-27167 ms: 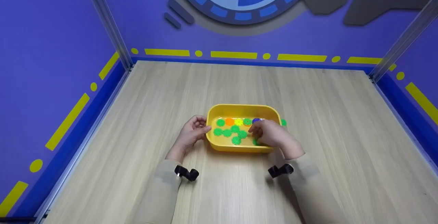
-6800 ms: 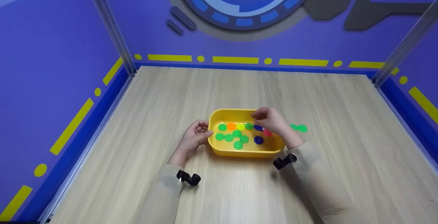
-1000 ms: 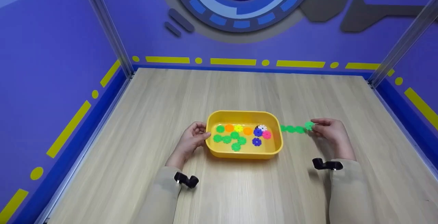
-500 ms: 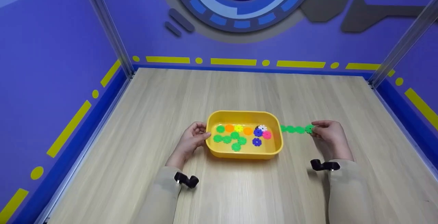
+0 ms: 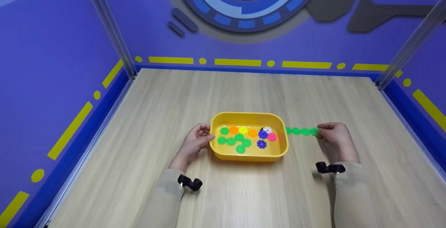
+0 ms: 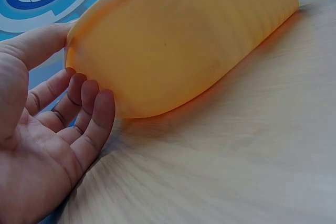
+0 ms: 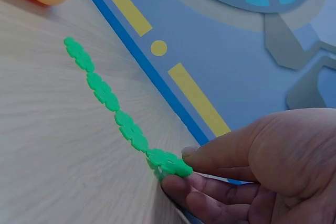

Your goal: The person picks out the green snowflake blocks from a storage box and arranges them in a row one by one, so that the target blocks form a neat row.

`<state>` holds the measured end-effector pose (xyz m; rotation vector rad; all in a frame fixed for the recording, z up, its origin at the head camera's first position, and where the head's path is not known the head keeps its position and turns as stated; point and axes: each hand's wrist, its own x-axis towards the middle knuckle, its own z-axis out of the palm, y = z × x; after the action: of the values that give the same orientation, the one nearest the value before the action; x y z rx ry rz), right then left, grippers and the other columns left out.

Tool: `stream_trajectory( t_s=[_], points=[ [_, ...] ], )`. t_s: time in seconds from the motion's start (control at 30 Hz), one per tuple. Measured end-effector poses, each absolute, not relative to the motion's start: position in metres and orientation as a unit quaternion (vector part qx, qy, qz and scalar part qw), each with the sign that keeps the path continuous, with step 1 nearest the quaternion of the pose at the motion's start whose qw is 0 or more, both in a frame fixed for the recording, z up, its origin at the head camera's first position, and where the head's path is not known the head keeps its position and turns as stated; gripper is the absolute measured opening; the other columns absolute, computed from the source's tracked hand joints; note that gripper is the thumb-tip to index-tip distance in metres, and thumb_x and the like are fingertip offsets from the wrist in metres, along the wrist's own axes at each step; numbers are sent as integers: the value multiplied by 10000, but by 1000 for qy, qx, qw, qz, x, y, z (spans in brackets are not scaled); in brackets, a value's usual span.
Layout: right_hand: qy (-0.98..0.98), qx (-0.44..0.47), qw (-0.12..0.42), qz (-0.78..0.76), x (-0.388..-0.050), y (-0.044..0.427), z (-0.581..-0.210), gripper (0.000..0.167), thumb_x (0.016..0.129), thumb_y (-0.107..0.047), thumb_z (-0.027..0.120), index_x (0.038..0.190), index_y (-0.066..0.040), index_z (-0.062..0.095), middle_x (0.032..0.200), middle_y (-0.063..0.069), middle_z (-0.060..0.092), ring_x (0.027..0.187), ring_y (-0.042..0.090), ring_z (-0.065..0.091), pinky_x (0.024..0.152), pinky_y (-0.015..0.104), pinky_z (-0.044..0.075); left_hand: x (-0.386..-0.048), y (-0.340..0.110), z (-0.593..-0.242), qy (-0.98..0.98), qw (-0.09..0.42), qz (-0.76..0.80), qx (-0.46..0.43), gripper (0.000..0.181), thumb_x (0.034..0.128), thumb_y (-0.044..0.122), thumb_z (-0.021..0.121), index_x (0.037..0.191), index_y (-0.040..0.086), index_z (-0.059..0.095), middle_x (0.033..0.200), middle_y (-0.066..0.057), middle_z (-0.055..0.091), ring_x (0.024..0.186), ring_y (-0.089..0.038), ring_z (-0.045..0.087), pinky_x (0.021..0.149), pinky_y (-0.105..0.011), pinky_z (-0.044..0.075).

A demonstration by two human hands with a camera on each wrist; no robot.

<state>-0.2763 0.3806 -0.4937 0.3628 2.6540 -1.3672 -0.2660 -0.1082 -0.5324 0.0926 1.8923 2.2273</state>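
Observation:
A yellow plastic tub [image 5: 249, 157] stands mid-table with several notched plastic discs lying inside. My left hand [image 5: 194, 142] grips its left end, thumb at the rim and fingertips against the outer wall [image 6: 173, 51]. Right of the tub, several green notched discs [image 5: 301, 131] lie in a straight row on the table. My right hand [image 5: 338, 137] pinches the green disc [image 7: 170, 164] at the row's right end between thumb and fingers. In the right wrist view this disc tilts slightly off the table at the fingers.
Inside the tub are a linked-looking group of green discs [image 5: 239, 138], orange discs [image 5: 252, 133], a yellow disc [image 5: 243, 130], blue discs [image 5: 261, 144], a pink disc [image 5: 271, 137] and a white disc [image 5: 267, 130]. Blue-purple panels [image 5: 223, 47] wall the wooden table [image 5: 237, 193].
Since 6.8 s ago, a green disc has left the tub and the row on the right is longer. Over the last second, my right hand lowered the disc to the row's end.

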Motion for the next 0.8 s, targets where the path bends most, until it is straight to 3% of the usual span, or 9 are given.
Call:
stream_trajectory(
  t_s=[0.33,0.53,0.8],
  points=[
    [869,135,75,-471,-276,380,-490,437,1045,-177,540,1360,126,558,970,34,719,804,53,653,710,218,568,-266,-108,-532,643,105,758,28,373,913,45,722,1232,-10,537,1009,-33,566,865,-142,559,609,-236,493],
    [869,137,67,-471,-275,380,-490,451,1049,-195,549,1355,137,552,1106,135,711,820,47,667,734,214,576,-267,-108,-533,642,105,759,21,359,911,37,717,1222,0,543,1016,-34,569,884,-150,559,605,-235,494],
    [875,130,52,-463,-273,380,-487,463,1041,-205,554,1359,131,559,1142,169,711,806,25,663,737,200,566,-266,-108,-533,637,106,763,24,369,908,31,717,1231,-6,543,1008,-26,565,835,-134,556,603,-229,485]
  ],
)
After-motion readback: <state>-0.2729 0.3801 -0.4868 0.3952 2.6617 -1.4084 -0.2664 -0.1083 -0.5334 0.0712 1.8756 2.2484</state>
